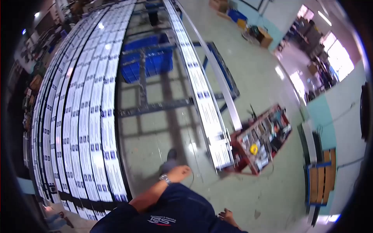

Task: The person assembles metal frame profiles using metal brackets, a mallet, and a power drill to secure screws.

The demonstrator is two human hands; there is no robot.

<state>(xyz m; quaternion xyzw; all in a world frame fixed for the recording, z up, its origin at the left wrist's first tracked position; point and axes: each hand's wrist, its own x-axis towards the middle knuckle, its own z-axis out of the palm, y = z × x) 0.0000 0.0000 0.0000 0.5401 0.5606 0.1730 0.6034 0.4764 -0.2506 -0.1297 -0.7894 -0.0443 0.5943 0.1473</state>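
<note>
My left hand (180, 173), with a watch on its wrist, is in front of my body over the floor; its fingers look curled, but what they hold, if anything, is too small to tell. Low by my right side is my right hand (226, 214), its fingers apart and nothing visible in them. Ahead, a long strip wrapped in printed white film (211, 116) lies on a dark metal frame (155, 108). Many similar wrapped strips (93, 112) lie side by side at the left.
A red cart (254, 167) loaded with tools stands right of the long strip's near end. A blue crate (147, 64) sits under the frame. Boxes (265, 37) lie by the far wall, and brown panels (321, 176) stand at the right. Another person's legs (58, 221) show lower left.
</note>
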